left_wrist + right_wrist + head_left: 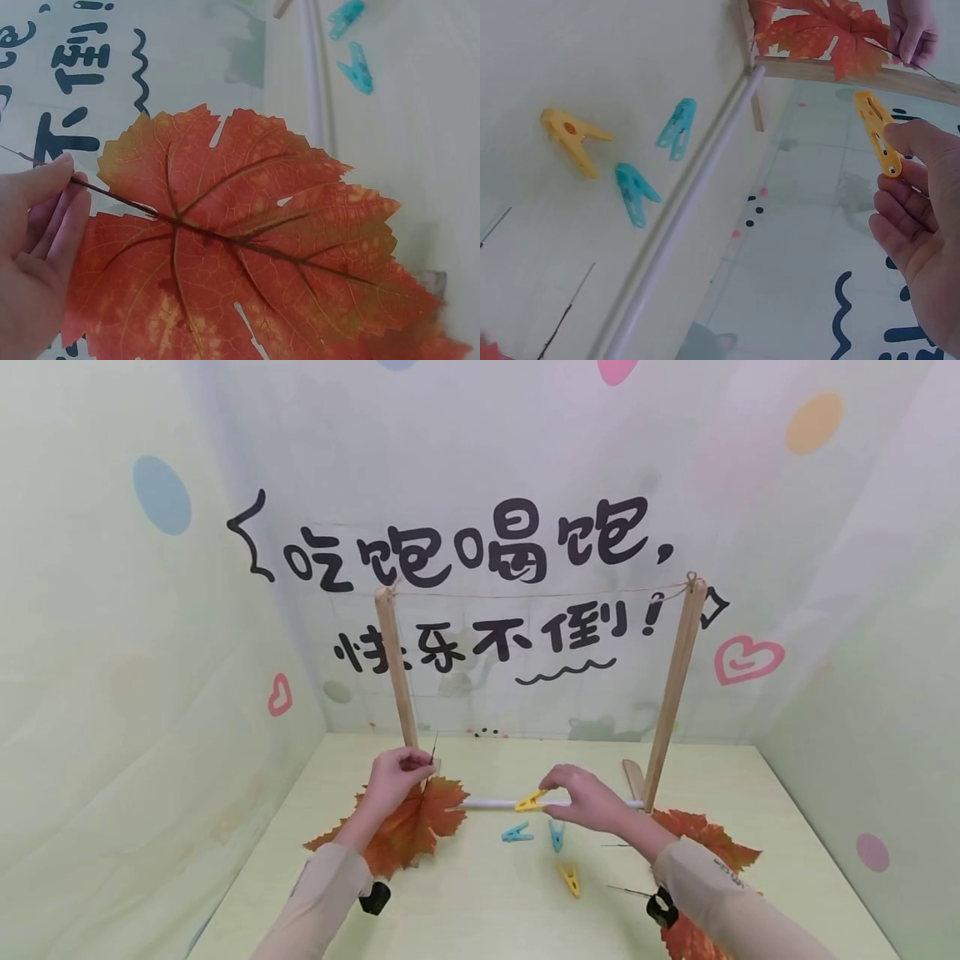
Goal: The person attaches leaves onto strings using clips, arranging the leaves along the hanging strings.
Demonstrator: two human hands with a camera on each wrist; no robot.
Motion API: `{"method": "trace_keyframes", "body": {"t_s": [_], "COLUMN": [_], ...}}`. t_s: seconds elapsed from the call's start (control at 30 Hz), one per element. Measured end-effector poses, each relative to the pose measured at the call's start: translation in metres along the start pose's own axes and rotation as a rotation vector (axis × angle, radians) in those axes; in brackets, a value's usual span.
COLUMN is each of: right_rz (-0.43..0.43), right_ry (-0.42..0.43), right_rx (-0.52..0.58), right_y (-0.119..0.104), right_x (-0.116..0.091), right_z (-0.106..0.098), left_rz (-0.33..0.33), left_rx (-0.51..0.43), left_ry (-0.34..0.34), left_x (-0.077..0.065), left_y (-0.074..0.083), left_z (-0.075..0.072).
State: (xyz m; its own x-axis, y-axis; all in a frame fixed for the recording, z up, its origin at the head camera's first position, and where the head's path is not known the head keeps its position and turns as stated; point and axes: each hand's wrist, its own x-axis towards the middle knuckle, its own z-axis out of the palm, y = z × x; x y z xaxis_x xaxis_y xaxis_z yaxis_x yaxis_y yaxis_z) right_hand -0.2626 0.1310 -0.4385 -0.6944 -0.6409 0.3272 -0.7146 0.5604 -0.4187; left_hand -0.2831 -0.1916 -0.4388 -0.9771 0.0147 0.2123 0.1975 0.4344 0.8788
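My left hand (pixel 401 779) pinches the thin dark stem of an orange-red artificial maple leaf (pixel 247 232) between thumb and fingers, at the left of the wooden frame. The leaf hangs below that hand, spread wide in the left wrist view. Over the middle of the table, my right hand (pixel 588 797) grips a yellow clothespin (pixel 877 135) between thumb and forefinger. On the table beneath it lie two blue clothespins (pixel 517 832) and another yellow clothespin (pixel 570 878). A thin string (pixel 525 597) runs between the tops of the two posts, above both hands.
Wooden posts stand at left (pixel 397 668) and right (pixel 675 693), joined low down by a white rod (pixel 491 804). More maple leaves (pixel 705 839) with wiry stems lie at the right, partly under my right forearm. A printed cloth backdrop (pixel 480 460) encloses the table.
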Motion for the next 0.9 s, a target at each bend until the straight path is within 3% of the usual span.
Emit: {"method": "trace_keyframes", "body": {"t_s": [0.5,0.63,0.73,0.9], "right_rz": [-0.066,-0.099,-0.129,-0.206], "right_ry": [0.122,0.151,0.186,0.271], "right_rx": [-0.013,-0.013,-0.010,-0.003], "right_y": [-0.019,-0.024,-0.027,-0.033], "right_x": [0.030,0.040,0.048,0.061], "right_z": [-0.039,-0.045,-0.050,-0.058], "left_rz": [0.062,0.091,0.089,0.106], "left_rx": [-0.092,-0.128,-0.143,-0.159], "left_ry": [0.006,-0.003,-0.007,0.007], "left_x": [0.019,0.024,0.022,0.031], "left_y": [0.047,0.054,0.068,0.074], "left_z": [0.012,0.013,0.011,0.013]}}
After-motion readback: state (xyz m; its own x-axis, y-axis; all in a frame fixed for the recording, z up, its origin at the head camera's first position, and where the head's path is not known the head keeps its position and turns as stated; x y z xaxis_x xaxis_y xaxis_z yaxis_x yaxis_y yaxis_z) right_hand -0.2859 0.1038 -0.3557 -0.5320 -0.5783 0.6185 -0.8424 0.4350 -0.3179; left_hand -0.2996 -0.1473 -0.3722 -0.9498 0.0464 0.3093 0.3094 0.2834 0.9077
